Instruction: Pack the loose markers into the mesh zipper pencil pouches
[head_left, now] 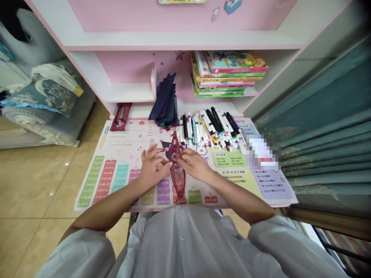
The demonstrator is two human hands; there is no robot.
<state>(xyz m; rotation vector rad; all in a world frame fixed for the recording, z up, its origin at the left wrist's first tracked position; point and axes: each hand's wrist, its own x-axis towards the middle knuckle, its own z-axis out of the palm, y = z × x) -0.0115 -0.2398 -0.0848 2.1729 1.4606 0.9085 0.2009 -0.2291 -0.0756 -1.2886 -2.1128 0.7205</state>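
Note:
A long translucent red plastic pouch (177, 170) stands on end over the printed desk mat (107, 181), its lower tip near the mat's front edge. My left hand (152, 168) pinches its middle from the left. From the right, my right hand (195, 165) grips the same stretch with its fingertips. Between them, my fingers hide part of the pouch. A heap of felt markers (208, 129) lies just beyond my right hand, and the mat's multiplication tables spread under both forearms.
Dark blue folders (165, 102) stand behind the mat, with a dark red pencil box (121, 116) to their left. Stacked books (228, 73) fill the pink shelf above. A blurred white item (261, 152) lies at right, beside a teal curtain (327, 127). A sofa (37, 92) stands at left.

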